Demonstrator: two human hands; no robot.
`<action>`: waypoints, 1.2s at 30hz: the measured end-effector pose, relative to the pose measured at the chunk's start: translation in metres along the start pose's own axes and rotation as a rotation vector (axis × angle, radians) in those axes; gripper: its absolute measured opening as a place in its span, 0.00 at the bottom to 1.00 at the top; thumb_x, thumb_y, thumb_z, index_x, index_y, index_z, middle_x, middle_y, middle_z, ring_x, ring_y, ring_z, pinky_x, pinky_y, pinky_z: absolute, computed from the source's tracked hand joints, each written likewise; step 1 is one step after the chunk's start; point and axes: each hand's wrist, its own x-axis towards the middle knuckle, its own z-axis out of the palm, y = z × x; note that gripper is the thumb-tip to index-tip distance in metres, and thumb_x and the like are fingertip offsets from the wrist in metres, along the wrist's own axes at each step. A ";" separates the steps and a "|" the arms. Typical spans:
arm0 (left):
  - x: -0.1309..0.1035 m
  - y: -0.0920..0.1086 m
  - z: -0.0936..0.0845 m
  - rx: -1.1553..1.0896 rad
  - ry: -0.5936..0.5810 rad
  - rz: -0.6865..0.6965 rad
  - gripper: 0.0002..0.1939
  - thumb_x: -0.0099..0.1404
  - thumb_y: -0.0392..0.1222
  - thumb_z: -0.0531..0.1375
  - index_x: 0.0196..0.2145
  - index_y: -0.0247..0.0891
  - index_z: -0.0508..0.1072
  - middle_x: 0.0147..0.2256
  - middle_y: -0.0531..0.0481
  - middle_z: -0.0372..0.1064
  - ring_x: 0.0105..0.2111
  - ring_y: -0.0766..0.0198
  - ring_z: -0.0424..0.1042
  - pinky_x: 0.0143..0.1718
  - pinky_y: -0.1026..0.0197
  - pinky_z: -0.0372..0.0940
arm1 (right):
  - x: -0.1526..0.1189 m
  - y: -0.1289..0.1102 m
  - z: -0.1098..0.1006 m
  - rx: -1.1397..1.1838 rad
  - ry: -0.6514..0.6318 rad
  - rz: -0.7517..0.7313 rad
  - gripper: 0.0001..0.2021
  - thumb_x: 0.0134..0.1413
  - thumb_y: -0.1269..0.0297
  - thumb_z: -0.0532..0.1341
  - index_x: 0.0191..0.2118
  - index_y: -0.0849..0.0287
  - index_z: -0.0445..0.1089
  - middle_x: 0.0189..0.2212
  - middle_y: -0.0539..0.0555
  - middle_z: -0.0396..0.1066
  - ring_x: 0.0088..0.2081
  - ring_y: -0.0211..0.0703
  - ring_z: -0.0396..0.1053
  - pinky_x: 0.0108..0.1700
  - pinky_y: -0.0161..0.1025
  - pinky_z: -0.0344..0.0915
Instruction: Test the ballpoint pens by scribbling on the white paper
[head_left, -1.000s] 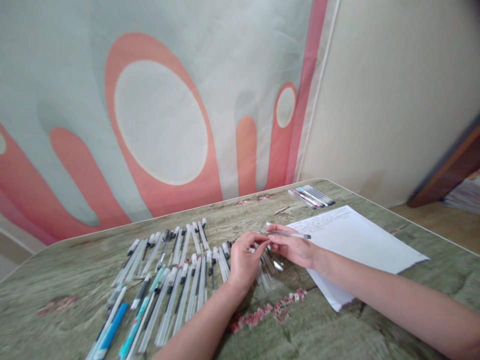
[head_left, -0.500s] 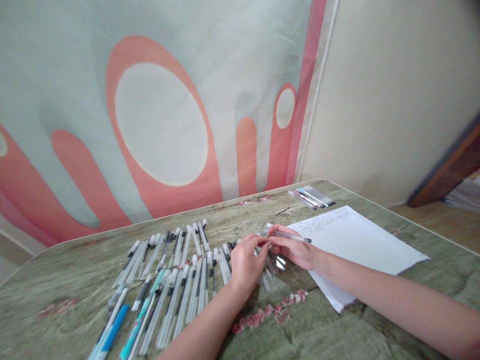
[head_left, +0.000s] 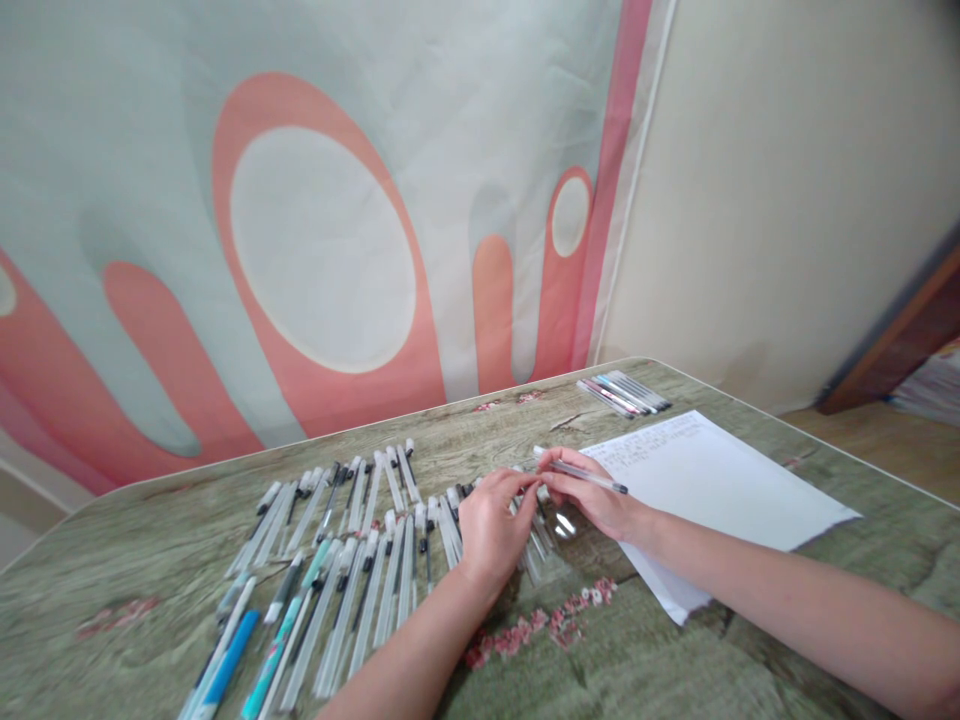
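My right hand (head_left: pixel 589 495) is closed around a clear pen (head_left: pixel 581 470) with a dark end, which slants across the fingers and points out to the right. Thumb and forefinger of my left hand (head_left: pixel 496 525) are pinched together against the right fingertips. Whatever lies in that pinch is too small to make out. Below the hands are more clear pens (head_left: pixel 538 555), partly covered by the left hand, and a shiny clear piece (head_left: pixel 564 524).
Several capped pens (head_left: pixel 349 580) lie in two rows to the left, among them a blue pen (head_left: pixel 229 662). Written-on white paper (head_left: pixel 735 490) lies to the right. A small group of pens (head_left: pixel 622 394) rests at the back of the wood-patterned table (head_left: pixel 97 570).
The right hand and its pen have shifted very slightly to the right. The left hand has barely moved and stays pinched.
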 end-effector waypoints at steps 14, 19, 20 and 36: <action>0.000 0.000 0.000 0.034 -0.006 -0.048 0.10 0.63 0.43 0.51 0.34 0.41 0.71 0.33 0.51 0.69 0.34 0.66 0.67 0.32 0.66 0.60 | 0.000 0.001 0.000 0.023 0.012 0.005 0.10 0.43 0.63 0.62 0.34 0.57 0.65 0.23 0.47 0.65 0.22 0.32 0.59 0.26 0.33 0.53; 0.000 0.002 -0.003 0.072 0.001 -0.049 0.10 0.64 0.43 0.50 0.37 0.44 0.70 0.38 0.52 0.65 0.34 0.69 0.66 0.31 0.68 0.59 | -0.001 0.000 0.000 0.058 0.012 0.002 0.09 0.43 0.65 0.62 0.34 0.57 0.65 0.21 0.46 0.64 0.22 0.33 0.59 0.26 0.34 0.53; 0.000 0.002 -0.004 0.090 0.004 -0.052 0.10 0.64 0.43 0.49 0.36 0.44 0.70 0.37 0.52 0.65 0.33 0.69 0.66 0.31 0.68 0.59 | -0.001 0.000 0.001 0.062 0.014 0.002 0.09 0.43 0.65 0.62 0.34 0.57 0.65 0.21 0.46 0.65 0.22 0.33 0.59 0.26 0.34 0.53; 0.004 0.001 -0.011 0.232 -0.109 -0.048 0.13 0.64 0.46 0.47 0.35 0.43 0.69 0.37 0.51 0.64 0.32 0.67 0.65 0.29 0.66 0.55 | -0.002 0.003 0.001 0.072 0.023 0.010 0.10 0.44 0.66 0.61 0.35 0.60 0.64 0.28 0.51 0.70 0.21 0.32 0.59 0.24 0.32 0.54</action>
